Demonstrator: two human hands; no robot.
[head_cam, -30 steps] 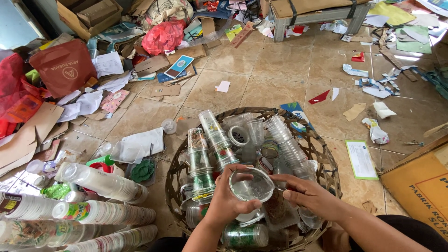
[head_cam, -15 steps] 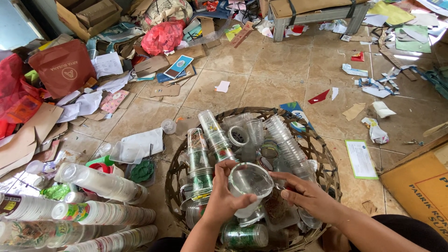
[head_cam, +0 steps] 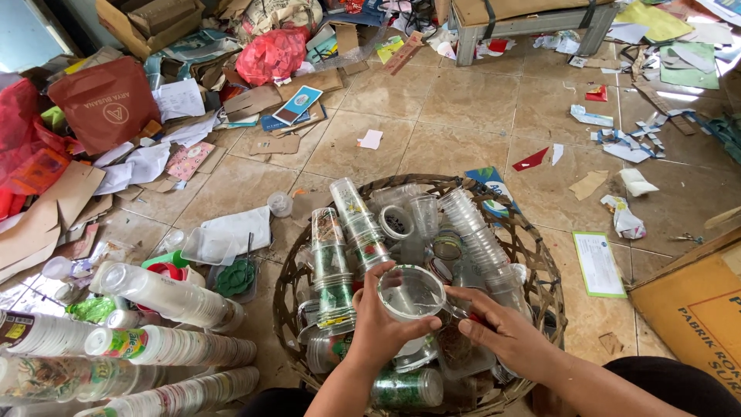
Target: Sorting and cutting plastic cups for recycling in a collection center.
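My left hand (head_cam: 382, 328) grips a clear plastic cup (head_cam: 411, 293) by its side, mouth facing up toward me. My right hand (head_cam: 502, 328) touches the cup's right rim with its fingertips pinched there. Both hands hover over a round woven basket (head_cam: 532, 247) filled with several stacks of clear plastic cups (head_cam: 349, 247). Another tall stack (head_cam: 478, 232) leans at the basket's right side.
Long stacks of nested cups (head_cam: 166, 293) lie on the tiled floor at the left. A red bag (head_cam: 100, 100), cardboard pieces, papers and scraps litter the floor behind. A cardboard box (head_cam: 695, 309) stands at the right, a bench (head_cam: 525, 15) at the back.
The cup has been lifted slightly and turned so its mouth faces up more; my right fingers have shifted onto its rim.
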